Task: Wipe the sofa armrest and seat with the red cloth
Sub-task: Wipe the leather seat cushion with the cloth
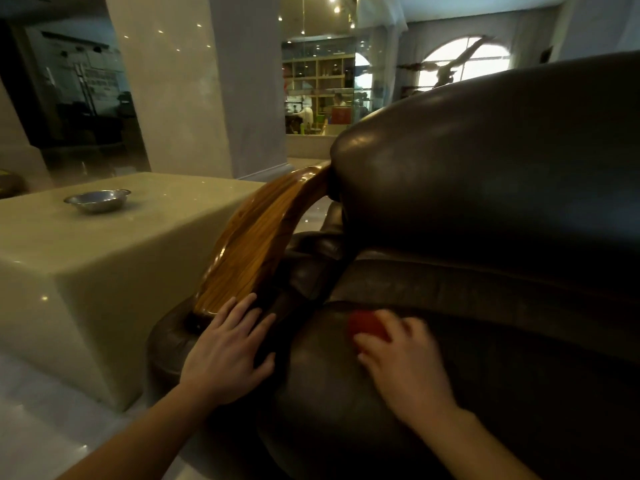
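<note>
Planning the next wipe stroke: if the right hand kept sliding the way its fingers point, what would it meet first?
Probably the back cushion: the right hand presses the red cloth on the seat, fingers aimed toward it. Depth is unclear.

Cloth: red, plain. Sofa: dark brown, glossy. Armrest: golden-brown wood, dark striped grain. Side table: pale cream-green. Bowl: silver.

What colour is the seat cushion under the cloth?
Dark brown leather seat cushion, glossy, seen in the head view.
</note>
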